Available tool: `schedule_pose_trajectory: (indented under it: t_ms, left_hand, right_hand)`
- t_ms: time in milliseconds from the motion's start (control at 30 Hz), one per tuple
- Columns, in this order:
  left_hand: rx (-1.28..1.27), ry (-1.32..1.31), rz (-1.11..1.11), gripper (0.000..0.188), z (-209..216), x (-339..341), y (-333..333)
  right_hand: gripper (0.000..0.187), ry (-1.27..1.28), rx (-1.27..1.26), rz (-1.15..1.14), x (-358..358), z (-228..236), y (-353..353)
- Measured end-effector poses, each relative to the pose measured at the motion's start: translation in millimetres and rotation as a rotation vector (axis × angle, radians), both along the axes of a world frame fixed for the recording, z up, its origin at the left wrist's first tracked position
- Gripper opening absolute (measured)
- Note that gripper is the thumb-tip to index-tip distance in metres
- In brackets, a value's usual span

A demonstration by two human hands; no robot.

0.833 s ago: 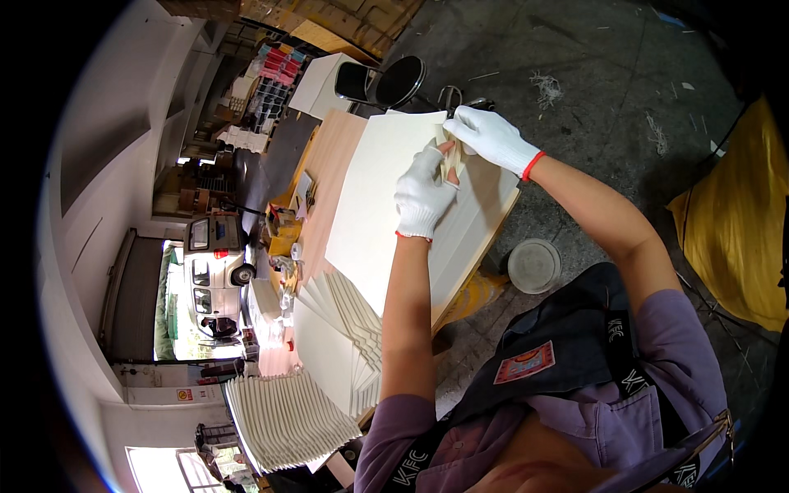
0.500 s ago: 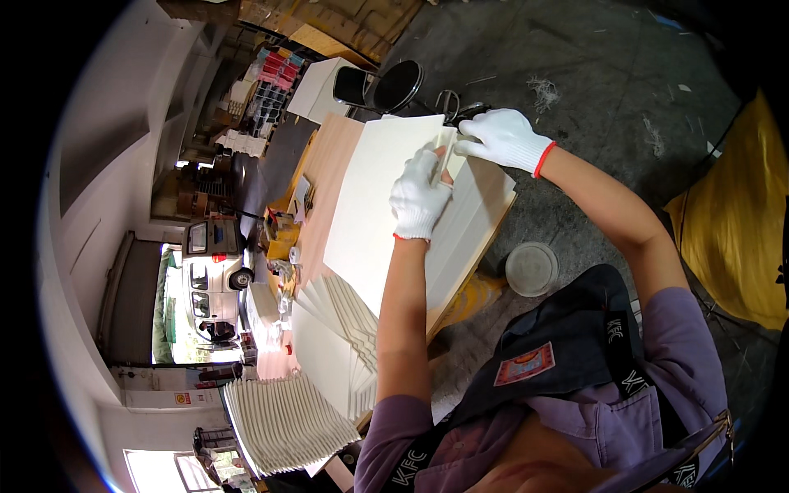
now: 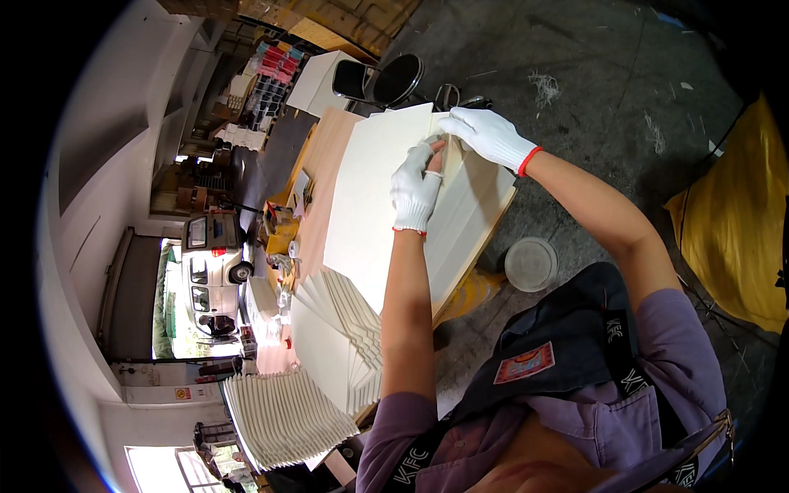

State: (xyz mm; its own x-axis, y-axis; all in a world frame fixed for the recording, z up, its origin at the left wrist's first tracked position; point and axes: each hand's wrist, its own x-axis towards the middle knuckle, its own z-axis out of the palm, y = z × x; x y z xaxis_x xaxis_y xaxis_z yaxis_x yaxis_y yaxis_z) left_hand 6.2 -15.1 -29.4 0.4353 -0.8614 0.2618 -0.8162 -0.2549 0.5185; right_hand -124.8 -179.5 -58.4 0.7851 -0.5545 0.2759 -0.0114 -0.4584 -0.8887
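Note:
A large cream-white sheet (image 3: 370,189) lies on the wooden-topped table (image 3: 335,131), in front of my hands. My left hand (image 3: 416,189), in a white glove with bare thumb and fingertip showing, is closed at the sheet's right edge. My right hand (image 3: 491,138), in a red-cuffed white glove, has its fingers pinched together at the far end of that same edge; the fingertips are partly hidden. Under and to the right of the sheet lie more pale flat sheets (image 3: 464,230), shaded by my right arm.
Fanned white folded pieces (image 3: 333,329) and a curved stack of them (image 3: 283,419) sit at the near left. A black stool (image 3: 399,80) stands beyond the table. A round pale-topped container (image 3: 531,264) is on the floor, with a yellow sack (image 3: 731,222) at right.
Both hands have shifted slightly left and away along the sheet's edge. The sheet's far corner has moved a little left with them.

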Motion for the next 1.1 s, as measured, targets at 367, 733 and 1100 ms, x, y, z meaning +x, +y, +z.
schedule_pose_trajectory:
  t_ms: [367, 733, 1100]
  left_hand:
    - [-0.080, 0.010, 0.025, 0.037, -4.6, -2.9, 0.7]
    - [0.012, -0.051, 0.089, 0.034, -0.1, -12.0, 1.2]
    - [-0.099, -0.071, 0.026, 0.030, 2.0, -15.3, 1.4]
  right_hand:
    - [0.050, 0.013, -0.022, -0.016, 0.0, -4.3, 3.4]
    - [0.046, -0.009, -0.076, -0.047, 3.9, -9.7, 4.2]
    - [0.049, 0.019, -0.039, -0.036, -0.8, -5.5, 5.5]
